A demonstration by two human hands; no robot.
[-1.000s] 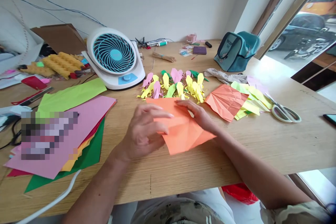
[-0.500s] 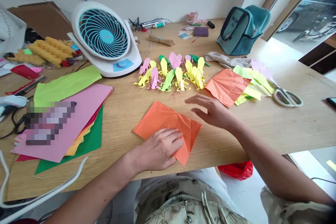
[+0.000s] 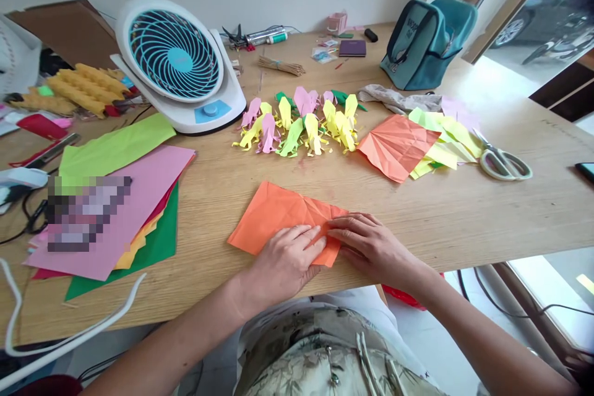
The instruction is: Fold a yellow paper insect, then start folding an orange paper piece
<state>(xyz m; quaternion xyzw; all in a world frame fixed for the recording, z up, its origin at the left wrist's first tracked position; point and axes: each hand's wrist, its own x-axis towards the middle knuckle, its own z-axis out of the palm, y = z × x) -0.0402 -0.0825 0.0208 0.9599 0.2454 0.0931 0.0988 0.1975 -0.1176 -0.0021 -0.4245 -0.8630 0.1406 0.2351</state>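
An orange creased paper sheet lies flat near the front edge of the wooden table. My left hand rests on its near right part, fingers stretched flat on the paper. My right hand presses on the sheet's right corner, fingers extended and meeting the left fingertips. Behind the sheet stands a cluster of small folded paper figures in yellow, pink and green.
A stack of coloured sheets lies at the left. A white and blue desk fan stands at the back left. A creased orange sheet, yellow-green papers and scissors lie right. A teal bag sits behind.
My right hand came down from above the table onto the orange sheet's right corner. The sheet's right part now lies folded flatter. My left hand stayed on the paper.
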